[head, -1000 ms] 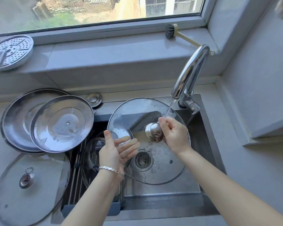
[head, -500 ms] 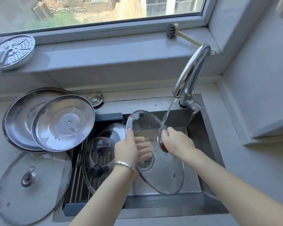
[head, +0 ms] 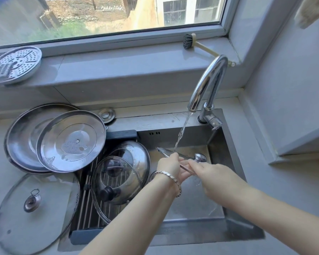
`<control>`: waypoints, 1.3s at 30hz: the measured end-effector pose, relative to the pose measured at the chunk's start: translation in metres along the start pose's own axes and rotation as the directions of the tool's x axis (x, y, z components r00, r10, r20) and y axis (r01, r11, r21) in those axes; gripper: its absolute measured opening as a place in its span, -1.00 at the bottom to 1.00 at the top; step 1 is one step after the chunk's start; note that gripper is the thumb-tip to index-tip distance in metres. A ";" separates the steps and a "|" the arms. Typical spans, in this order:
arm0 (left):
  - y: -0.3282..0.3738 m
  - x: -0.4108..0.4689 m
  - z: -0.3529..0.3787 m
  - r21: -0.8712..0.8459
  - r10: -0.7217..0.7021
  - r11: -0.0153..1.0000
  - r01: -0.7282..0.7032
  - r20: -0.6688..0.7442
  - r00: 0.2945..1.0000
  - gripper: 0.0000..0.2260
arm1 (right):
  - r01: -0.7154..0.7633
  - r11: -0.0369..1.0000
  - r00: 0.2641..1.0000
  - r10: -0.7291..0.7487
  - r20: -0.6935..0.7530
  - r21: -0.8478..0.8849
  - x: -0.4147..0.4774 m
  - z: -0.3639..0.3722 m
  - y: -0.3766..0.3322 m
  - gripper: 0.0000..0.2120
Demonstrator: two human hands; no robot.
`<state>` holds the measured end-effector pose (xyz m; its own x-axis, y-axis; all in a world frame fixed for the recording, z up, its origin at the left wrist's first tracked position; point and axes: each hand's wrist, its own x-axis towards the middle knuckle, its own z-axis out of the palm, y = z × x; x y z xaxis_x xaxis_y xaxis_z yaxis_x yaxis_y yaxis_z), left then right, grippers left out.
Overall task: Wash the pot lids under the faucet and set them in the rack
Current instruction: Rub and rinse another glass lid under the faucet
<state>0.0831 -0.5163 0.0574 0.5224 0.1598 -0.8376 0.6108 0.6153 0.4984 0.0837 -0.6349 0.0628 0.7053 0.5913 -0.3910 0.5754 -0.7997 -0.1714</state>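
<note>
Surface: grey stone counter (head: 276, 196) with a steel sink (head: 197, 137) set into it.
Room: a window (head: 99, 15) above a deep grey sill (head: 118, 67); a plain grey wall (head: 293, 89) on the right.
Faucet: chrome faucet (head: 208, 80) at the sink's back right corner, with a water stream (head: 182, 129) running.
Lid in wash: held lid (head: 184, 157), seen nearly edge-on over the basin; the stream lands on its rim, and its metal knob (head: 200, 157) faces right.
Left hand: left hand (head: 170, 166), with a bracelet (head: 168, 176) at the wrist, is clamped over the lid's rim.
Right hand: right hand (head: 210, 173) lies against the lid just below the knob; I cannot tell whether its fingers are closed on the lid.
Rack: barred rack (head: 87, 203) across the sink's left part holds a black-knobbed glass lid (head: 122, 181), which leans on a domed steel lid (head: 138, 155).
Counter, left: an upturned steel lid (head: 70, 140) overlaps a larger steel lid (head: 20, 137); a large glass lid (head: 35, 214) lies flat in front of them; a small round cap (head: 106, 115) sits behind.
Sill: perforated steamer plate (head: 15, 65) at the left, brush (head: 189, 41) at the right.
In the way: both forearms cross the sink's front edge. The left forearm covers the rack's near right corner, and the hands hide much of the held lid.
</note>
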 end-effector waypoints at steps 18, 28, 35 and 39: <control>-0.034 0.039 -0.081 -0.224 -0.177 0.945 0.238 0.261 0.949 -0.32 | -0.346 -0.015 0.872 0.363 0.327 0.938 0.007 -0.033 0.089 -0.80; -0.009 0.032 -0.088 -0.176 0.166 0.975 -0.136 0.170 0.971 -0.48 | -0.472 0.818 0.825 0.541 -0.164 0.329 0.040 0.056 0.046 -0.24; -0.005 0.036 -0.070 -0.100 0.256 0.963 -0.248 0.072 0.964 -0.40 | 0.218 0.935 0.953 -0.142 -0.268 0.279 0.057 0.065 -0.031 -0.24; -0.006 0.037 -0.079 -0.156 0.266 0.956 -0.249 0.103 0.958 -0.48 | 0.355 0.935 0.886 -0.332 -0.324 0.015 0.049 0.071 -0.007 -0.43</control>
<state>0.0517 -0.4534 0.0059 0.7249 0.2373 -0.6467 0.3607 0.6691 0.6498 0.0846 -0.6082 -0.0194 0.5681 0.8229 0.0035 0.7824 -0.5388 -0.3124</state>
